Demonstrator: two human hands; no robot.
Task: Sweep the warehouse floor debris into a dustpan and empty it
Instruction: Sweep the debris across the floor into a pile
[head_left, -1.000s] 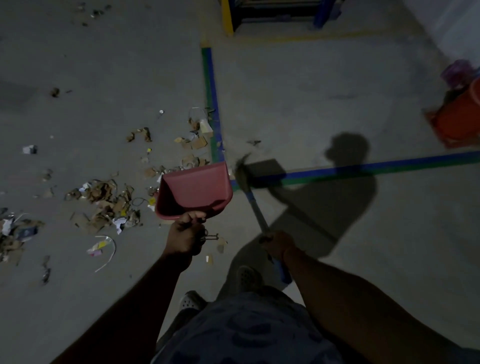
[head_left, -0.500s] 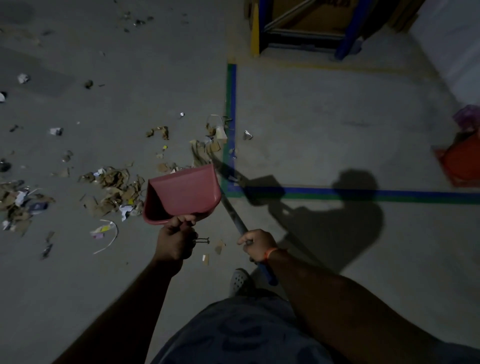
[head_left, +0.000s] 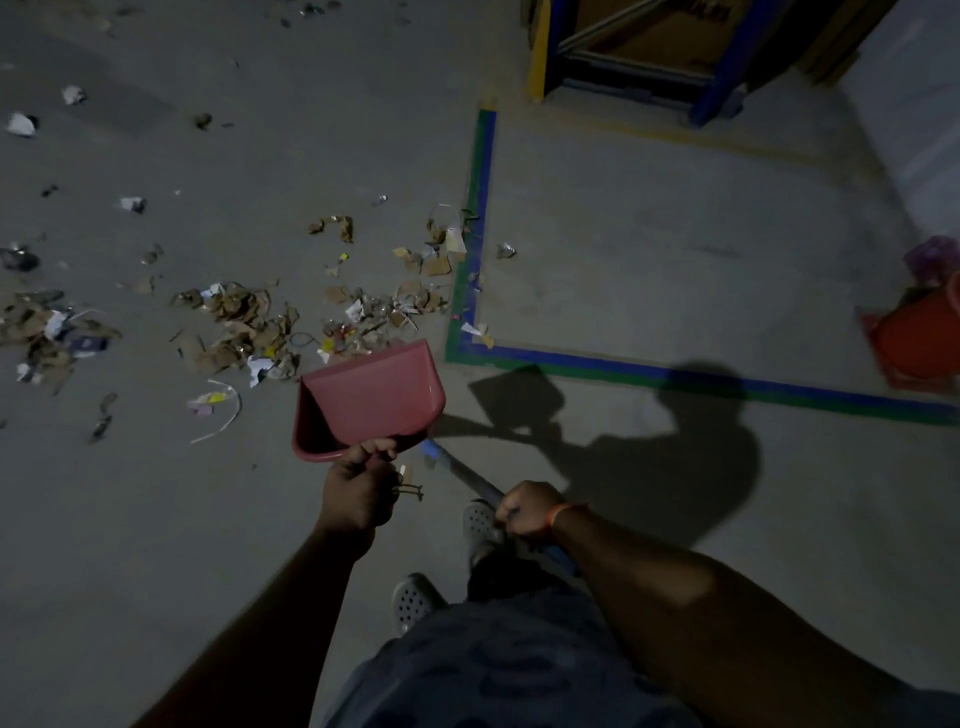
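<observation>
My left hand (head_left: 358, 488) grips the handle of a red dustpan (head_left: 371, 397), held above the floor with its mouth toward the debris. My right hand (head_left: 527, 512) grips the blue handle of a broom (head_left: 457, 467); the broom's head is hidden behind the dustpan. A pile of torn cardboard and paper scraps (head_left: 244, 325) lies on the grey concrete just left of and beyond the dustpan. More cardboard bits (head_left: 426, 260) lie near the taped line.
Blue and green floor tape (head_left: 475, 234) marks a corner ahead. A blue and yellow rack frame (head_left: 639, 62) stands at the top. An orange bucket (head_left: 919, 338) sits at the right edge. More scraps (head_left: 47, 327) lie far left. My shoes (head_left: 480, 522) are below.
The view has moved closer to the debris. The broom's head, earlier out past the dustpan's right side, now sits hidden behind it, and both hands have shifted slightly forward.
</observation>
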